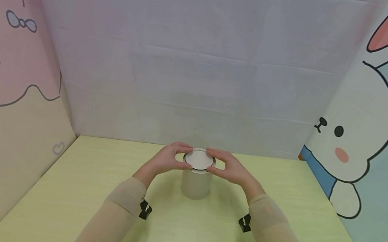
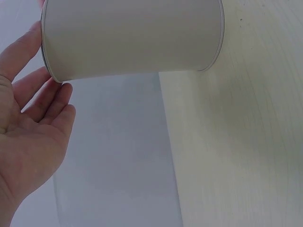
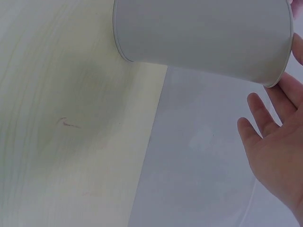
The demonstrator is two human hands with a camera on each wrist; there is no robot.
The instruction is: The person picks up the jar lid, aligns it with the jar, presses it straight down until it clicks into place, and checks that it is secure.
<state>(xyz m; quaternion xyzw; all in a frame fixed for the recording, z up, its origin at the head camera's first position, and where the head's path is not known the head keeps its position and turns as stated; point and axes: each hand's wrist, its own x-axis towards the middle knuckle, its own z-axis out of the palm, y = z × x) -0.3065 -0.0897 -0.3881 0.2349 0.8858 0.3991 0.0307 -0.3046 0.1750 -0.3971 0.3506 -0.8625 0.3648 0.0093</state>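
A pale cylindrical canister [image 1: 195, 186] stands upright on the table, with a round white lid [image 1: 199, 159] edged by a dark line on top. From the left side my left hand [image 1: 169, 159] grips the lid's edge, thumb at the front and fingers toward the back. My right hand [image 1: 232, 168] mirrors it on the other side. In the left wrist view the canister's plain side [image 2: 132, 38] fills the top, the fingers [image 2: 28, 49] at its lidded end. The right wrist view has the same canister [image 3: 203, 38], with the other fingers [image 3: 284, 97] right at its rim.
The light yellow-green table [image 1: 95, 190] meets a pale cloth backdrop [image 1: 200, 76] just behind the canister. Side panels with a pink cartoon animal [image 1: 14, 46] and a white rabbit [image 1: 356, 131] flank it. Black wrist mounts [image 1: 145, 209] show beneath the sleeves.
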